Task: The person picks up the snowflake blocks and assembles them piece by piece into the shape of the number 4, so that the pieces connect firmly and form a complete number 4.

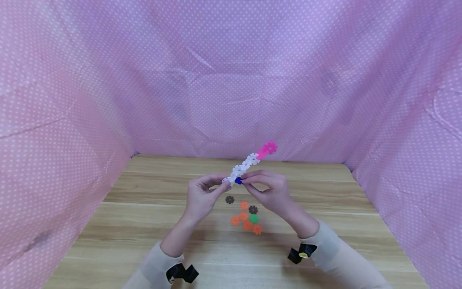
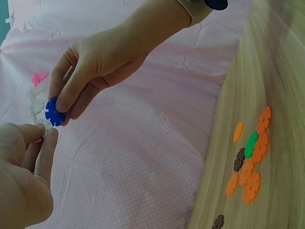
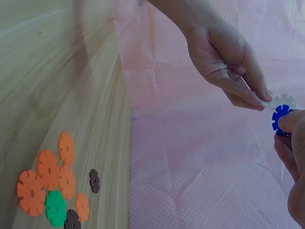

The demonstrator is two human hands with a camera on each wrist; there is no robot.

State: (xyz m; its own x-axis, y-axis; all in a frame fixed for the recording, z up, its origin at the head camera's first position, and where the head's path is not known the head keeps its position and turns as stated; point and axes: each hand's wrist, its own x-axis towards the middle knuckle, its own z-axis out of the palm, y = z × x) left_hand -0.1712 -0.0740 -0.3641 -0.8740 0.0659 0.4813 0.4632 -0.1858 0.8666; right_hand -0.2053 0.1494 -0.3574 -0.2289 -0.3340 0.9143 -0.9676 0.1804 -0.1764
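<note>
A chain of white notched plastic discs (image 1: 238,170) with pink discs (image 1: 268,149) at its far end is held up above the table. My left hand (image 1: 203,196) pinches the near end of the chain between thumb and fingers. Between the thumb and fingers of my right hand (image 1: 271,191) is a blue notched disc (image 2: 55,112). The blue disc is right beside the white discs near the left fingertips; in the right wrist view it overlaps a white disc (image 3: 284,100). Whether the two are slotted together I cannot tell.
Below the hands, several orange discs (image 1: 247,225), a green disc (image 1: 254,218) and two dark brown discs (image 1: 229,199) lie on the wooden table (image 1: 151,216). Pink dotted cloth (image 1: 231,88) hangs at the back and both sides.
</note>
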